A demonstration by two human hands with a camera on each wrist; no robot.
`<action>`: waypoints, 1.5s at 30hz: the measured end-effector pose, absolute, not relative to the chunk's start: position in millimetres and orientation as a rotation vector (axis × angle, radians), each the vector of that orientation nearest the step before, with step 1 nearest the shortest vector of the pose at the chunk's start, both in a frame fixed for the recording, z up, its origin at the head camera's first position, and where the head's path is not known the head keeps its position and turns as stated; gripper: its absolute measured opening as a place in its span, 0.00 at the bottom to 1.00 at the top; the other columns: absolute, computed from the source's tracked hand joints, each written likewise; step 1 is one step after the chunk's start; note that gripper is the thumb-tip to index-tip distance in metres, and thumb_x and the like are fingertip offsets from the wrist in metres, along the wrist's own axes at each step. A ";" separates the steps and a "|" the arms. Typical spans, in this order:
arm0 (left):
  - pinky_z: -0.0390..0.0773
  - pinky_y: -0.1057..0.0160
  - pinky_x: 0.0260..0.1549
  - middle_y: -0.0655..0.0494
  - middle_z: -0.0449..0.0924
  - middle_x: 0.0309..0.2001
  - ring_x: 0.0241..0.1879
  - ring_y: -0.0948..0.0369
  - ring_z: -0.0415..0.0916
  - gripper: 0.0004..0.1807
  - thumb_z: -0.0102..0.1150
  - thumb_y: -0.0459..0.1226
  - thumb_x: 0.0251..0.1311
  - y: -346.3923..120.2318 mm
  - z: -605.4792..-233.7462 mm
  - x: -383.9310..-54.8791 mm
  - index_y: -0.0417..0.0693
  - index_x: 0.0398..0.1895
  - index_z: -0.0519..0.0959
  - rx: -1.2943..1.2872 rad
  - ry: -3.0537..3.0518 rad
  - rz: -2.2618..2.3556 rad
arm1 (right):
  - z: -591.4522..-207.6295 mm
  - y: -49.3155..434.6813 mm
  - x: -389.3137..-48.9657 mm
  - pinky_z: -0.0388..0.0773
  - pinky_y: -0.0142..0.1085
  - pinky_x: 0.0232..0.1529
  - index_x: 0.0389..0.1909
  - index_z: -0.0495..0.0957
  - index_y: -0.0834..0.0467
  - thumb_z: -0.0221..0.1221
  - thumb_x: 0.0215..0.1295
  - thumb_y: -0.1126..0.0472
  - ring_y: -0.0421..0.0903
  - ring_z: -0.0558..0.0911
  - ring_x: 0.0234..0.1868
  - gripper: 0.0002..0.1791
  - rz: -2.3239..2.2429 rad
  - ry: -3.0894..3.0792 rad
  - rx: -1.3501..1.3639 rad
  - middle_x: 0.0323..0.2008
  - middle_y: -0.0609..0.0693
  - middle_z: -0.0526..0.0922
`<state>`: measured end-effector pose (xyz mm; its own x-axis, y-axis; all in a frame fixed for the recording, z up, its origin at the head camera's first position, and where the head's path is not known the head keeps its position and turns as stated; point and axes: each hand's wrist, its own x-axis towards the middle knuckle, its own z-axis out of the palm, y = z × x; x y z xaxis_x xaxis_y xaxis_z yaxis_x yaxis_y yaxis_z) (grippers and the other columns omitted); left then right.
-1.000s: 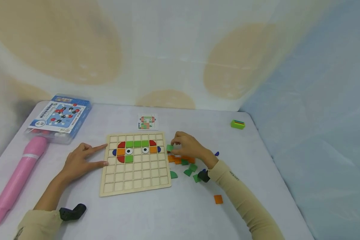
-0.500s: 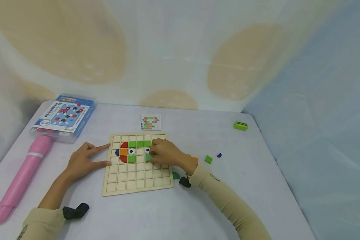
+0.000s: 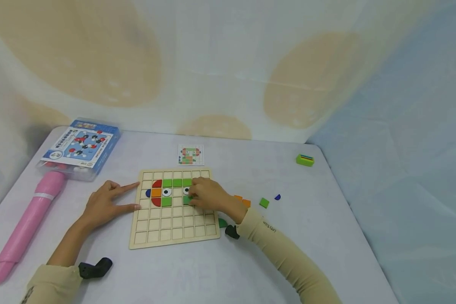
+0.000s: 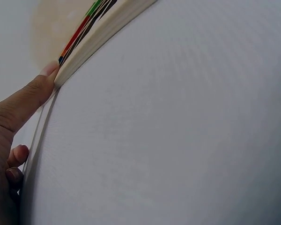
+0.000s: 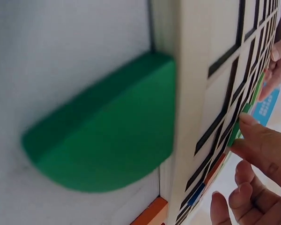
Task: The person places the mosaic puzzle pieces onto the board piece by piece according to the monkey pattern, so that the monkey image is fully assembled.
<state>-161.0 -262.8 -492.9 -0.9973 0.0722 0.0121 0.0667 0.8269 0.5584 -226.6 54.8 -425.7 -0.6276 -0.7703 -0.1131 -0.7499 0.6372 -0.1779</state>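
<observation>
A wooden grid board (image 3: pixel 167 232) lies on the table, with red, orange, green and blue tiles and round eye tiles in its upper cells. My left hand (image 3: pixel 100 200) rests at the board's left edge, thumb and index finger straight and spread, their tips touching it. Over the upper right cells, my right hand (image 3: pixel 209 195) pinches a green square tile (image 3: pixel 187 200) just below the right eye tile (image 3: pixel 186 191). In the right wrist view, thumb and fingertip meet at that tile, low against the board. The right hand covers the cells beneath it.
Right of the board lie orange tiles (image 3: pixel 246 202), a green square (image 3: pixel 264 202), a blue half-round (image 3: pixel 277 196) and a green quarter-round piece (image 5: pixel 112 131). A pattern card (image 3: pixel 191 155) lies behind. A boxed set (image 3: pixel 81 145) and pink tube (image 3: pixel 28 228) are left; a green block (image 3: pixel 305 160) is right.
My right hand has moved left from the loose pieces onto the board, carrying the green square tile to the cell below the right eye. The left hand stays at the board's edge.
</observation>
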 end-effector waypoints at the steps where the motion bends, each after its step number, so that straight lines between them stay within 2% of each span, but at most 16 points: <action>1: 0.57 0.53 0.37 0.45 0.64 0.43 0.42 0.53 0.60 0.45 0.70 0.62 0.49 -263.0 -493.2 -161.1 0.54 0.69 0.72 0.117 2.992 0.908 | -425.5 54.9 -226.3 0.73 0.31 0.46 0.42 0.87 0.53 0.66 0.64 0.51 0.38 0.73 0.37 0.12 -0.170 2.682 -1.257 0.38 0.45 0.79; 7: 0.56 0.52 0.38 0.45 0.63 0.44 0.44 0.52 0.60 0.46 0.69 0.63 0.49 -263.8 -495.1 -161.8 0.54 0.70 0.71 0.114 2.981 0.901 | -426.9 56.6 -223.2 0.72 0.29 0.43 0.44 0.88 0.54 0.65 0.65 0.51 0.38 0.74 0.37 0.13 -0.223 2.698 -1.227 0.39 0.46 0.81; 17: 0.57 0.53 0.37 0.46 0.64 0.43 0.42 0.53 0.60 0.45 0.69 0.63 0.49 -263.6 -493.9 -160.9 0.54 0.70 0.71 0.124 2.990 0.912 | -428.2 56.7 -220.2 0.66 0.25 0.33 0.43 0.88 0.54 0.67 0.63 0.52 0.38 0.70 0.32 0.12 -0.331 2.730 -1.141 0.34 0.45 0.79; 22: 0.57 0.53 0.37 0.46 0.64 0.43 0.42 0.53 0.60 0.45 0.69 0.63 0.49 -262.6 -493.9 -160.6 0.54 0.69 0.71 0.128 2.989 0.919 | -420.7 64.9 -221.4 0.64 0.25 0.32 0.47 0.87 0.55 0.67 0.63 0.50 0.38 0.69 0.32 0.16 -0.357 2.729 -1.131 0.35 0.47 0.78; 27: 0.57 0.53 0.37 0.44 0.65 0.44 0.43 0.52 0.61 0.45 0.69 0.63 0.49 -263.6 -492.6 -160.2 0.54 0.69 0.71 0.139 2.998 0.908 | -401.8 93.3 -227.2 0.69 0.29 0.33 0.49 0.86 0.57 0.67 0.63 0.55 0.43 0.73 0.35 0.16 -0.470 2.741 -1.061 0.37 0.51 0.77; 31: 0.58 0.52 0.37 0.44 0.65 0.45 0.43 0.51 0.62 0.45 0.68 0.63 0.50 -264.4 -492.9 -160.3 0.54 0.70 0.71 0.142 2.994 0.896 | -393.8 129.6 -233.9 0.74 0.33 0.39 0.48 0.86 0.58 0.66 0.65 0.57 0.46 0.76 0.38 0.13 -0.514 2.764 -0.966 0.37 0.50 0.77; 37: 0.58 0.52 0.36 0.44 0.65 0.45 0.43 0.51 0.62 0.45 0.68 0.63 0.50 -267.6 -489.5 -158.9 0.54 0.70 0.71 0.154 3.001 0.899 | -395.7 176.9 -239.0 0.75 0.37 0.43 0.48 0.86 0.59 0.66 0.64 0.60 0.47 0.77 0.40 0.13 -0.572 2.784 -0.784 0.35 0.48 0.77; 45: 0.57 0.52 0.36 0.44 0.64 0.45 0.42 0.52 0.60 0.44 0.68 0.62 0.51 -266.5 -495.8 -160.8 0.55 0.70 0.71 0.155 2.984 0.927 | -411.1 181.9 -243.4 0.75 0.34 0.41 0.50 0.86 0.57 0.66 0.64 0.58 0.44 0.74 0.38 0.14 -0.491 2.743 -0.716 0.36 0.48 0.77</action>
